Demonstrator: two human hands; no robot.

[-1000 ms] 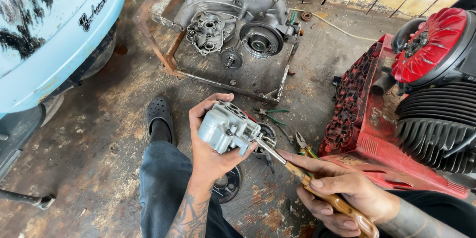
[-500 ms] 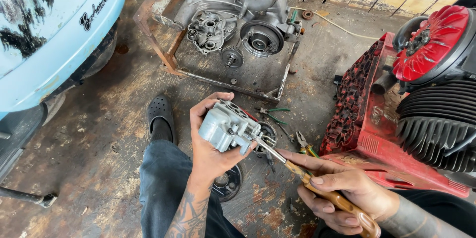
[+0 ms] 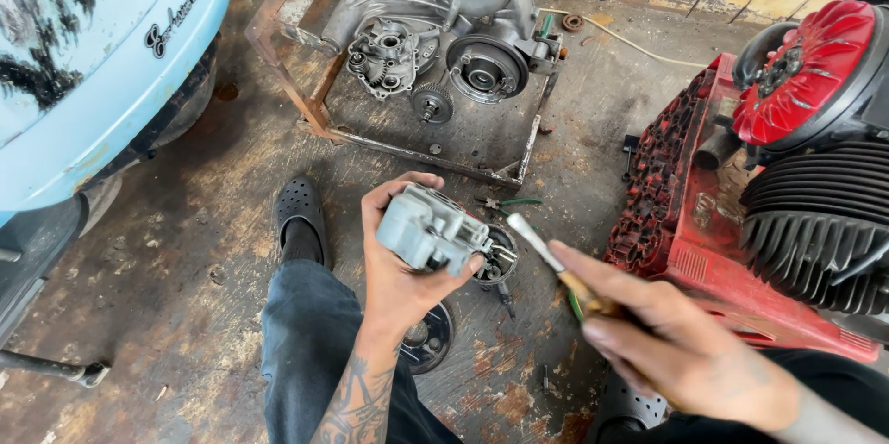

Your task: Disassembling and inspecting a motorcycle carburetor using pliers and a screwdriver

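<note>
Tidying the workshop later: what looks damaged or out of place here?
The blue vehicle body at left has paint worn off in black patches. The engine case on the rusty frame lies open, gears exposed. The left hand holds a grey carburettor.

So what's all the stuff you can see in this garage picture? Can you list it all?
carburettor: one, grey metal, held up at centre
screwdriver: one, metal shaft with a yellowish handle, its tip near the carburettor
engine case: one, grey, on a rusty frame at top centre
scooter body: one, pale blue, left
red fan wheel: one, top right, above black cooling fins
socket tray: one, red, right
round dark part: one, on the floor below the carburettor
black shoe: one, on the floor
left hand: grips the carburettor
right hand: blurred, holds the screwdriver
</note>
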